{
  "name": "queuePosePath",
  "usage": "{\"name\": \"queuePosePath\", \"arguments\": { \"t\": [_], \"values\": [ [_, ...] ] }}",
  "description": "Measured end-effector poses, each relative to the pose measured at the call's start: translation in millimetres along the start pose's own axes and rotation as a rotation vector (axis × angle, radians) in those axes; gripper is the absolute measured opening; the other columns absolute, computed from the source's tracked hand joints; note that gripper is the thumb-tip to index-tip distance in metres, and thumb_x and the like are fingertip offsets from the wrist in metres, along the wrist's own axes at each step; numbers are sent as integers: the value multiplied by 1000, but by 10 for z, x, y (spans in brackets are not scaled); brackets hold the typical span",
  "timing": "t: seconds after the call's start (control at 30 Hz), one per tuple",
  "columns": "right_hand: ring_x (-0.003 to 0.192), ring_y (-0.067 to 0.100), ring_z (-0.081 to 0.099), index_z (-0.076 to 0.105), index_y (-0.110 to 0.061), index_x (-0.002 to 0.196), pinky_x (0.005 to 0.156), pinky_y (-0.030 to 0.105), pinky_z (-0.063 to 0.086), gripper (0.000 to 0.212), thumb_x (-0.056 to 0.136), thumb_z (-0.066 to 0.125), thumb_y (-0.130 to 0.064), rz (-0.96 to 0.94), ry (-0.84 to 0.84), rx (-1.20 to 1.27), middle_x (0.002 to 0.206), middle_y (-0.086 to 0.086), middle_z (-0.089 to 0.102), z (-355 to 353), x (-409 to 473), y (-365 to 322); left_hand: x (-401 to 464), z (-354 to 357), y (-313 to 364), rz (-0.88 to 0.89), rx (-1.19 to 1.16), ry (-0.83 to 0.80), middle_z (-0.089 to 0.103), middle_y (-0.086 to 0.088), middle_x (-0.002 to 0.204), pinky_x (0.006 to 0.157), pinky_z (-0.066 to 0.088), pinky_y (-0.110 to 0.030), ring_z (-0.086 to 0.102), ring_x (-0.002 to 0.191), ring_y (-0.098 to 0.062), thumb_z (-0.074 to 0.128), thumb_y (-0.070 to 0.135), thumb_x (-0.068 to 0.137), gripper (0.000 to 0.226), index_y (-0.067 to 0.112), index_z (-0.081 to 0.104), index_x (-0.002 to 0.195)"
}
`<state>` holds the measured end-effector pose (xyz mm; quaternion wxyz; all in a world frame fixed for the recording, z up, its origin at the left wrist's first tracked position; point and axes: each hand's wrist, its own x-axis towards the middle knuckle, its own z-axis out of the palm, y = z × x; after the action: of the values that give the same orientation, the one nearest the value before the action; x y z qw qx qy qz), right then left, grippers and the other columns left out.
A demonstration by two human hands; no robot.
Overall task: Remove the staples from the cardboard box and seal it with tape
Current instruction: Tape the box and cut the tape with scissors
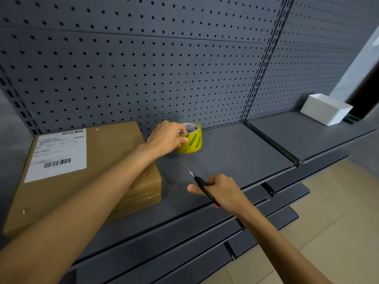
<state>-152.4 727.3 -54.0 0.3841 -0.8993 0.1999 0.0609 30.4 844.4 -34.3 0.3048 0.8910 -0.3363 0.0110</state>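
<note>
Taping step starting: L hand [168, 138] fingers curled round yellow tape roll [190, 138] on shelf [235, 144] just right of cardboard box [82, 171], R hand [221, 191] gripping black-handled tool [202, 186]; next, prob. lift roll, free tape end over box.

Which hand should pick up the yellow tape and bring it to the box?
The left hand, I think. Its fingers already grip the yellow tape roll, right beside the cardboard box. The right hand is nearer the shelf's front edge and busy holding the scissors.
</note>
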Motion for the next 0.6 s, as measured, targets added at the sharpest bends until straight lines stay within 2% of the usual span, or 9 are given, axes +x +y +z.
{"name": "queuePosePath", "arguments": {
  "t": [0.13,0.27,0.4,0.5,0.6],
  "values": [
    [60,21,47,37,-12,62,48,29,29,67,70,65,-72,-65,91,-344,60,0,45,-15,184,-105,120,63,58,12,165,-15,71,-10,93,83,54,-42,67,87,-27,69,31,85,26,19,67,108],
    [79,28,56,43,-12,71,62,30,38,58,77,64,-65,-63,101,-510,77,3,53,-66,329,-173,129,149,36,-1,262,-54,68,-12,104,83,52,-40,64,96,-30,67,31,86,28,19,66,112],
    [96,29,63,59,-7,100,66,30,42,60,78,65,-62,-63,128,-570,101,9,65,-69,455,-153,121,176,-13,-52,250,-158,66,-8,93,81,53,-40,64,91,-27,70,31,84,23,18,65,103],
    [101,30,63,59,-6,107,69,31,42,62,79,66,-60,-61,124,-606,107,9,65,-43,503,-117,107,178,-23,-87,188,-158,61,-3,81,82,53,-41,66,86,-25,71,30,83,22,17,66,101],
    [103,30,62,60,-5,109,70,31,42,61,79,67,-58,-46,99,-603,110,10,64,-34,549,-90,95,166,-38,-134,82,-137,64,-2,78,81,54,-38,68,76,-20,69,37,84,29,19,63,106]
  ]
}}
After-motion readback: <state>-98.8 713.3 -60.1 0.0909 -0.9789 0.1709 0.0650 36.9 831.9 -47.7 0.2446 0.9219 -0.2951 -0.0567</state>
